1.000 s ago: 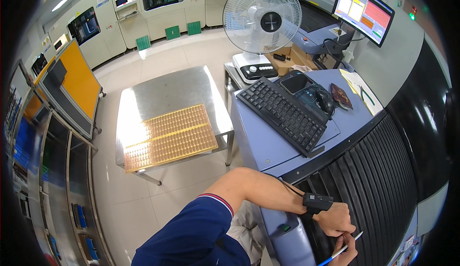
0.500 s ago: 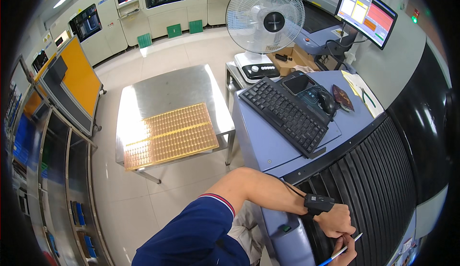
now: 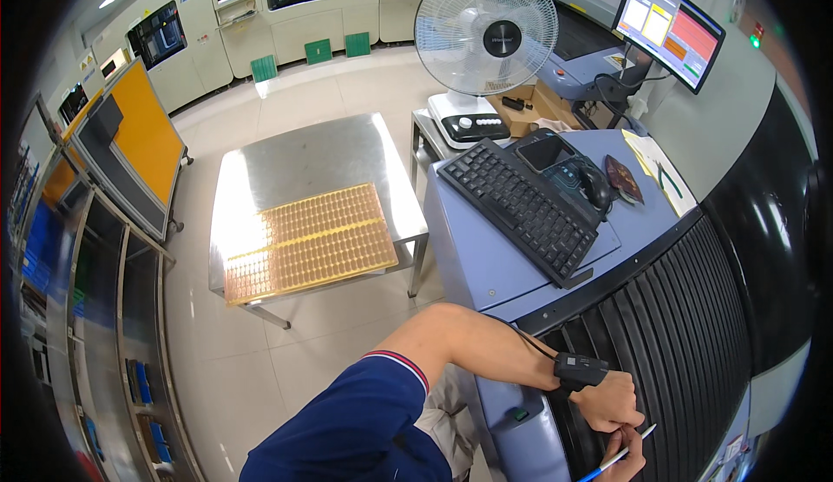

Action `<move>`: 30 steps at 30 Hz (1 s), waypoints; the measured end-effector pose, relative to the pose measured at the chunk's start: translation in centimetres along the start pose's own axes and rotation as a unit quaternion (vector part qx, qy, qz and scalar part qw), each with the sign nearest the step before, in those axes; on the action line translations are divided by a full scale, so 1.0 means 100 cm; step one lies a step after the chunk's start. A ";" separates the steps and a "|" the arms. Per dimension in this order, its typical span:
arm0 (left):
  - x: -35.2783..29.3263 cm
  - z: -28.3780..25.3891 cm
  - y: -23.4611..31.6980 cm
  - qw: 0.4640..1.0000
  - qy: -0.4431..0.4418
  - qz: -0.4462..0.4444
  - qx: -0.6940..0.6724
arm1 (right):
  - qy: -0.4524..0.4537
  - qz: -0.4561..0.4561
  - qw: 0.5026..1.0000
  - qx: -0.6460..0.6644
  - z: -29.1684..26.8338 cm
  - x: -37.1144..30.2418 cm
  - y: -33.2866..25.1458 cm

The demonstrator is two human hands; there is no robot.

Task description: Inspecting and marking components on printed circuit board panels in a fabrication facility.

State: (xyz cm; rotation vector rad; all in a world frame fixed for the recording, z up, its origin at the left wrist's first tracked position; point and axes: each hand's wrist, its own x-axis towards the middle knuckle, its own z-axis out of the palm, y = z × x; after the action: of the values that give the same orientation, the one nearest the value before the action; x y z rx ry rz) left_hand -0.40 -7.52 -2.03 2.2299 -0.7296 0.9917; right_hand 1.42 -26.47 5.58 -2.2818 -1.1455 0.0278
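My left hand (image 3: 609, 401) is closed, its fingers curled under, over the black ribbed bellows cover (image 3: 672, 334) of the machine. Whatever it grips, if anything, is hidden beneath it. Just below, touching or nearly touching it, my right hand (image 3: 628, 463) pinches a slim pen-like stick (image 3: 616, 458) with a white tip and a blue body. The stick slants up to the right, its lower end cut off by the frame's edge. A small black box (image 3: 580, 371) with a cable is strapped to my left wrist.
A black keyboard (image 3: 519, 209), mouse (image 3: 595, 189) and pliers (image 3: 670, 180) lie on the blue machine top. Behind stands a fan (image 3: 486, 35); a monitor (image 3: 668, 29) hangs to the right. A copper-coloured panel (image 3: 312, 243) lies on a steel table (image 3: 304, 157) at left, beyond shelving (image 3: 121, 308).
The view has shifted very slightly, so the surroundings sit a little further right. Both hands and the pen-like stick keep nearly the same place.
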 end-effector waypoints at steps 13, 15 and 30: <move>-0.001 -0.007 0.003 0.999 -0.037 -0.004 0.016 | 0.016 -0.021 1.000 0.014 0.002 0.000 0.002; 0.000 -0.008 0.003 0.999 -0.041 0.000 0.010 | 0.003 -0.022 1.000 0.006 -0.001 0.001 0.003; 0.005 -0.028 0.011 0.998 -0.062 -0.015 -0.023 | 0.045 -0.089 0.986 0.133 0.015 0.004 0.032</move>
State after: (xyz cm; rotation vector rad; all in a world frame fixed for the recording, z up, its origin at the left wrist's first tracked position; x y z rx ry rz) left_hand -2.20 -6.48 0.19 2.2708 -0.7643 0.8197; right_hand 3.64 -26.91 2.76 -1.9226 -1.2147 0.0078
